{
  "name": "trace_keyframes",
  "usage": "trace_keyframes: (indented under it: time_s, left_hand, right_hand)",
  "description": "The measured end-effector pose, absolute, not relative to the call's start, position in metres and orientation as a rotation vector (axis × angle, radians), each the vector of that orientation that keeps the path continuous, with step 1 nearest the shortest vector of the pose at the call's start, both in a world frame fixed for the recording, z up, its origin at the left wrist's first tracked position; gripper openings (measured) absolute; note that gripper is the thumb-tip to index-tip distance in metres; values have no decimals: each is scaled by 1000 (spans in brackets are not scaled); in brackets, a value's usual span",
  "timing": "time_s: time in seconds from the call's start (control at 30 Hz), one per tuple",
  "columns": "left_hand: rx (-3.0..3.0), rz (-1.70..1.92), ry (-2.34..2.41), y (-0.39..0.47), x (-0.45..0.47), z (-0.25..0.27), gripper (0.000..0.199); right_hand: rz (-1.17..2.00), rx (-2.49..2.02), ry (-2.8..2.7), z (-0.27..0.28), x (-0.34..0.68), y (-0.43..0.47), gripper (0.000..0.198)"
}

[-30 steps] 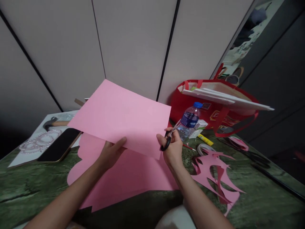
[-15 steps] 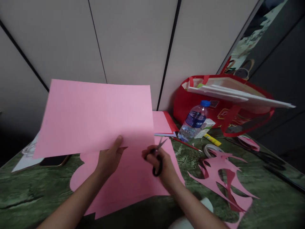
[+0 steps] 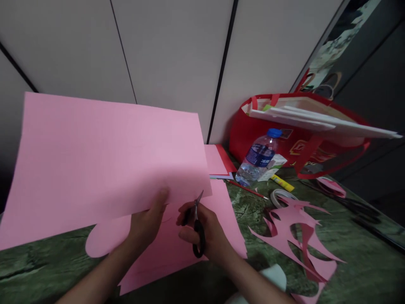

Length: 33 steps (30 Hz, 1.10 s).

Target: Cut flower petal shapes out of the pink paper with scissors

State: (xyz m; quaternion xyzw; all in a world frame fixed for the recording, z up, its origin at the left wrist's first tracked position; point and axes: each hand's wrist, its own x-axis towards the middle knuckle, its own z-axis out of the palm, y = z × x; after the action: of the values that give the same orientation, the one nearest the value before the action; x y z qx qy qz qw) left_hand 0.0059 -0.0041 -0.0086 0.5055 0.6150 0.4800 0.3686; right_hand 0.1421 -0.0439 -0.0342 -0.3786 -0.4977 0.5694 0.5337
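Observation:
A large pink sheet of paper (image 3: 107, 160) is held up over the table by its lower edge. My left hand (image 3: 148, 221) grips that edge, thumb on the near face and fingers behind it. In my right hand (image 3: 205, 232) is a pair of scissors (image 3: 198, 226) with black handles, blades pointing up at the sheet's lower right edge. Whether the blades touch the paper I cannot tell. Beneath both hands lies a stack of pink paper (image 3: 177, 261). A rounded pink cut-out (image 3: 106, 240) shows to the left of my left forearm.
Pink paper scraps (image 3: 303, 240) with curved cuts lie at the right, near a roll of tape (image 3: 278, 197). Behind them are a yellow tube (image 3: 282, 183), a red pencil (image 3: 248, 190), a water bottle (image 3: 257, 158) and a red bag (image 3: 284, 139). A wall stands behind the table.
The pink sheet has come nearer and shifted left, tilting down at its left side. The scissors have swung from pointing right to pointing up, closer to the sheet's edge.

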Motion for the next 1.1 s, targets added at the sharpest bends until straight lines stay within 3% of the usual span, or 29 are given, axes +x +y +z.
trace_keyframes:
  time_s: [0.43, 0.77, 1.1]
  left_hand:
    - [1421, 1223, 1587, -4, 8, -11, 33]
    - [1484, 1202, 1583, -7, 10, -10, 30]
    - [1492, 1178, 1635, -8, 11, -13, 34]
  right_hand:
    - [1332, -942, -1054, -42, 138, -44, 16]
    - [1308, -935, -1073, -37, 142, -42, 29]
    - [1265, -948, -1024, -48, 142, -41, 24]
